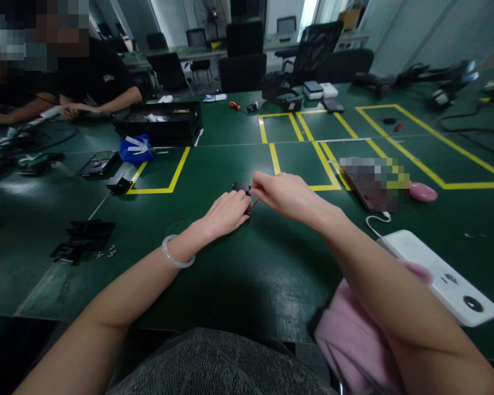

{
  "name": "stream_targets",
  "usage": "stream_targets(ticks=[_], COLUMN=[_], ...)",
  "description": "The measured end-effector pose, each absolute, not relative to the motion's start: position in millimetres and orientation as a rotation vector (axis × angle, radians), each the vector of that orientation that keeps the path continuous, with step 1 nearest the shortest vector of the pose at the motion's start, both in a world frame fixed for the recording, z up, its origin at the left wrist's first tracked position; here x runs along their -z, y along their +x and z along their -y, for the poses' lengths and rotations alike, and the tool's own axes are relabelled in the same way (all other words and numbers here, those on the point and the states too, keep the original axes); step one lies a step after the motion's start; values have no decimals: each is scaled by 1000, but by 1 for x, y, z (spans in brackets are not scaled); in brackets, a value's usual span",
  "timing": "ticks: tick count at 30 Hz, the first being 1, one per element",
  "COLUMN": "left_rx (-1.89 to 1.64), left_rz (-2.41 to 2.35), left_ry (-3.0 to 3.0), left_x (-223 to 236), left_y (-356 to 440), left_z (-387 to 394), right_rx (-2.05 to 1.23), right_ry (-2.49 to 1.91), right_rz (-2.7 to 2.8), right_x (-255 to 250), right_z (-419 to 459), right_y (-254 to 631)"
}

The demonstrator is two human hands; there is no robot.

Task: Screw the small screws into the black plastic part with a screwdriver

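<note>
In the middle of the green table, my left hand rests over a small black part and presses it to the surface, fingers closed round it. Close by on the right, my right hand pinches a thin metal tool whose shaft slants down toward that part. Its handle end is hidden in the fingers, so I cannot tell its exact kind. Off to the left lie several more black parts, with a few small screws beside them.
A white power bank, a cabled phone, partly blurred out, a pink mouse-like object and pink cloth are at right. A black bin and blue packet stand left. Another person sits far left.
</note>
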State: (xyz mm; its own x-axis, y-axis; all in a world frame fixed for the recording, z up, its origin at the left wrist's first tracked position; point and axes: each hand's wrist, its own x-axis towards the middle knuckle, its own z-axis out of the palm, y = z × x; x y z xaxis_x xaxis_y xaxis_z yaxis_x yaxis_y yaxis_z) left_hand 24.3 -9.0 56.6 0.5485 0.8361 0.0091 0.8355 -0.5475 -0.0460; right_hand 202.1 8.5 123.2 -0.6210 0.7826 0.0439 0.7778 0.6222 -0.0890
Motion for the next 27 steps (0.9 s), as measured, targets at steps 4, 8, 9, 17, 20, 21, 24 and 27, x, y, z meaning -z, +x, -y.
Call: stream_targets(ticks=[4,8,9,17,20,21,24,27], left_rx=[-44,-82,-92,-146,-155,-163,-199,-231], left_rz=[1477,1490,1490,1497,1496,1497,1509,1517], left_ry=[-2710,-2699,-2699,-2690,-2721,-2726,-2706,-2681], left_x=[-58,-60,-61,-67,-70,-72,-74,-74], left_y=[25,27,28,32,34,35,38,40], left_z=[9,9,9,8,7,7,7,7], right_rx=[-140,-67,-39,-84,-45,-37,-62,-95], right_ry=[-1264,-1270,-1294,-1213,-1260,-1271,-1245,-1192], right_rz=[2709,2658,2662,2680,2716,2727,2735,2720], right_x=[-118,-111,-110,-111,-114,-114,-114,-113], right_z=[-9,-9,-9,-8,-7,-7,-6,-7], right_y=[200,195,195,197,196,196,196,198])
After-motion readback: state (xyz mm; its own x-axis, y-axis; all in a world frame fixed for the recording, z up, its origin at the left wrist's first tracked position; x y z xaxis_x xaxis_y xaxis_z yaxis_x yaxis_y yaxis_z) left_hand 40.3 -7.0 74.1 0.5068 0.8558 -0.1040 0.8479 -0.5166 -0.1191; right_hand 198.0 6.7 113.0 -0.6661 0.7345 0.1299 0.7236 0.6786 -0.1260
